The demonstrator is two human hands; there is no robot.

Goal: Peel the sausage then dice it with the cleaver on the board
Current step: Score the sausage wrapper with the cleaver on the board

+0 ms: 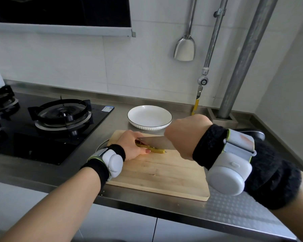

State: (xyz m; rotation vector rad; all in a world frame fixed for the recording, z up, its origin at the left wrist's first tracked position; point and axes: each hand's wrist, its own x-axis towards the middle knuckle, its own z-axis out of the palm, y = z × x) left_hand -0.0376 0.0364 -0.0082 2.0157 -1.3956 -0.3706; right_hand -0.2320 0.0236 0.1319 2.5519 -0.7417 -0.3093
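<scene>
- Pinned under curled left hand (131,145) fingers: slim yellow-wrapped sausage (159,151), flat on pale wooden chopping board (156,175).
- Right beside those fingers: broad steel cleaver (156,141) over the wrapper; slit shallowly, fingertips tucked back.
- Clenched round its hidden handle: right hand (185,135).

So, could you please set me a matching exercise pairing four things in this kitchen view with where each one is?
Things: 1 sausage; 2 cleaver; 3 white plate; 4 metal spatula.
Places: A hanging on the wall; B on the cutting board, held by the left hand; C gripped by the right hand; D on the counter behind the board.
Pairs: 1-B; 2-C; 3-D; 4-A.
</scene>
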